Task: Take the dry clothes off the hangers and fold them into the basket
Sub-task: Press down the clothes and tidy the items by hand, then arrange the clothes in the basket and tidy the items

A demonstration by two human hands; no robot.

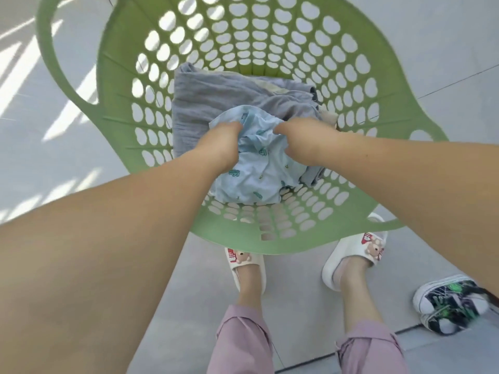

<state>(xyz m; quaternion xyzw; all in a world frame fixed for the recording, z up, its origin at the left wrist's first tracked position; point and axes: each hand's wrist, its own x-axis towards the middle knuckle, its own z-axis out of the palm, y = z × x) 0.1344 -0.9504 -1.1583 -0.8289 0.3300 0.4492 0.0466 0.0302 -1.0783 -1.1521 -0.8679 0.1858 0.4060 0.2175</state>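
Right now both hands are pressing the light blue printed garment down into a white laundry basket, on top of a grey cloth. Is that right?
Not quite: the laundry basket is green, not white, as the head view shows. The rest holds: the left hand and right hand are on the light blue printed garment, which lies on top of the grey cloth.

crumpled pale blue printed garment (256,174) atop grey clothes (216,95), inside green basket (270,238)
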